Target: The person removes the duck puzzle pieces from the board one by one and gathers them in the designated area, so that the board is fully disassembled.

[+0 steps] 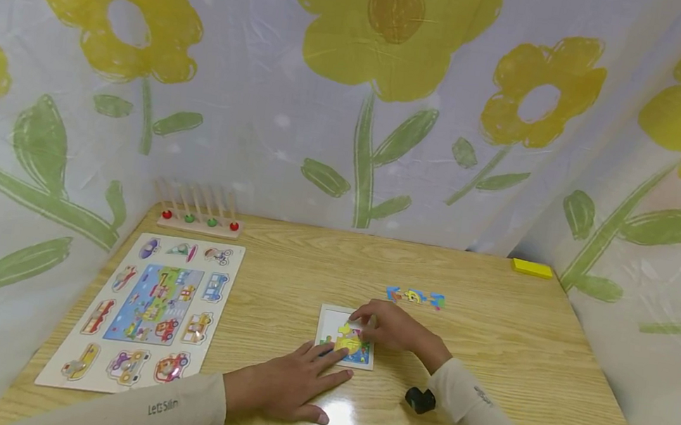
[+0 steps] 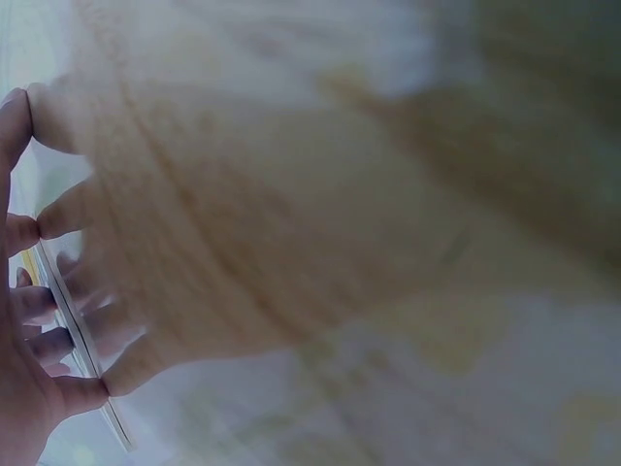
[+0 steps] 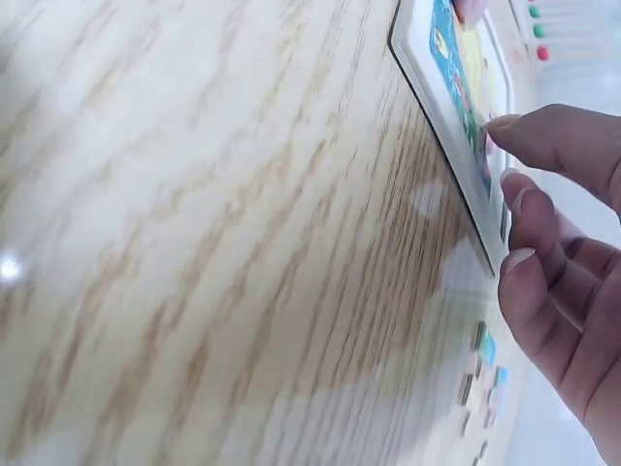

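A small square jigsaw puzzle in a white frame (image 1: 328, 314) lies on the table, partly filled with yellow, green and blue pieces; white backing shows at its upper left. My left hand (image 1: 300, 385) rests with spread fingers across the lower left edge of the puzzle. Over its right side, my right hand (image 1: 393, 329) pinches a small puzzle piece, mostly hidden by the fingers. In the right wrist view, the right thumb (image 3: 534, 136) touches the picture side, near a pinkish patch. Several loose puzzle pieces (image 1: 414, 296) lie behind the right hand.
To the left lies a large peg puzzle board (image 1: 227, 252) with vehicle pictures. Behind it stands a wooden peg stand (image 1: 198, 225) with red and green beads. A yellow block (image 1: 532, 268) lies at the back right corner. A flower-printed curtain (image 1: 230, 121) surrounds the table.
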The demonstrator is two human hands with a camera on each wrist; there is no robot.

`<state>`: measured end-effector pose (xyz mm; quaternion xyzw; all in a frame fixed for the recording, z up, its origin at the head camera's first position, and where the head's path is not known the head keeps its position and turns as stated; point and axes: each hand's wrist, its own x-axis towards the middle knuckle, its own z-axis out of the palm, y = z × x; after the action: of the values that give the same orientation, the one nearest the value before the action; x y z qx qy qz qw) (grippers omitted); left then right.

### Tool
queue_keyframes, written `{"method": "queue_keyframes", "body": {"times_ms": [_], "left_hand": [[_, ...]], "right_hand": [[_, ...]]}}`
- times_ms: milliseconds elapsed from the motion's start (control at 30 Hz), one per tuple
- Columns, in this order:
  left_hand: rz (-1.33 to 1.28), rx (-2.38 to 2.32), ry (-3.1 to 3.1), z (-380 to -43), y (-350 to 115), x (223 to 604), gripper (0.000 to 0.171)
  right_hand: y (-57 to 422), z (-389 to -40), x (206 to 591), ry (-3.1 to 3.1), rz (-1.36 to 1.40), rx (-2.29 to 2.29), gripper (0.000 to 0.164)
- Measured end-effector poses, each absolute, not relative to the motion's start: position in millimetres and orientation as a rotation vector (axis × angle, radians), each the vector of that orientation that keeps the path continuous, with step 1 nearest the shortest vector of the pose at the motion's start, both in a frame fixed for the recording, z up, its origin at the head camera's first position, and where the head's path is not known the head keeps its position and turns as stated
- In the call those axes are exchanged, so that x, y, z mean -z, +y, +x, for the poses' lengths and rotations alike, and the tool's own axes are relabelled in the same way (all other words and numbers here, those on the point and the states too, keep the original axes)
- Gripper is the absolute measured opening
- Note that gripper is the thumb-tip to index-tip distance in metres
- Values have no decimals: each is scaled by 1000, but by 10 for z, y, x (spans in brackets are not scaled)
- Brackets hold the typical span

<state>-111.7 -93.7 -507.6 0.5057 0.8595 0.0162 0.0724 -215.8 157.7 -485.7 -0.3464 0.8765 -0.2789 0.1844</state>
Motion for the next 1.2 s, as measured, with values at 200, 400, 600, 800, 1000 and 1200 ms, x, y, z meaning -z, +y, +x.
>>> {"method": "queue_keyframes", "body": {"times_ms": [200,400,600,800,1000,1200], "left_hand": [[1496,-55,2572,-1116,-936,5056,72],[1493,-64,2561,-1122,-937,5047,72],[1526,-60,2572,-1116,-933,5048,72],[1530,-58,2575,-1112,-932,5046,72],[1533,-38,2579,-1116,-929,5053,72],[1531,-46,2578,-1119,-928,5055,72]], "right_hand": [[1508,-2170,4842,2487,-973,688,31],[1483,-2184,4841,2466,-985,660,29],[1480,-2186,4837,2461,-993,662,28],[1473,-2182,4833,2464,-987,663,28],[1454,-2180,4832,2459,-980,678,28],[1424,-2183,4826,2441,-953,694,26]]}}
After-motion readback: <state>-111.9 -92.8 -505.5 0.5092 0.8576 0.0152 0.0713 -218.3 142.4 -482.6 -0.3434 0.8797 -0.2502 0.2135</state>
